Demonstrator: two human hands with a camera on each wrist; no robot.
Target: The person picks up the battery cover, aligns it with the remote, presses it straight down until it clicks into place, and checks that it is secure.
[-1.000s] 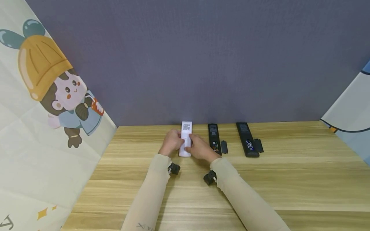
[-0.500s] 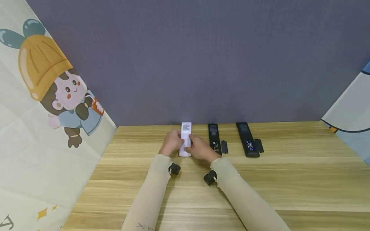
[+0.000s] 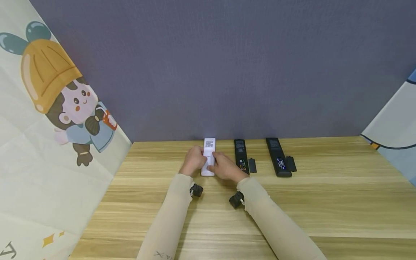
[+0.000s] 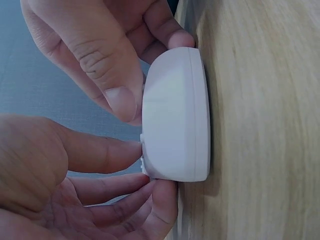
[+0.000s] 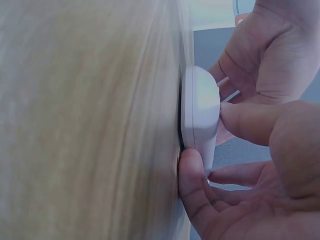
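Note:
A white remote control [image 3: 209, 145] lies on the wooden table with its printed back facing up. My left hand [image 3: 193, 159] grips its left side, the thumb on the upper face and fingers against the edge. On the other side, my right hand [image 3: 226, 167] holds it the same way, thumb on top. In the left wrist view, the rounded near end of the remote [image 4: 172, 115] rests on or very close to the tabletop, and the left thumb presses near a small ridge. The right wrist view shows a right fingertip low at its side [image 5: 191, 167].
Right of the hands lies a black remote [image 3: 239, 147] with batteries showing in its uncovered compartment, its cover [image 3: 252, 165] beside it. Farther right sits a larger black remote [image 3: 276, 153], likewise uncovered, with its cover [image 3: 290, 164]. A grey panel [image 3: 227, 72] stands behind the table.
The far end of the white remote has shifted very slightly toward me. Both hands keep their hold, almost still.

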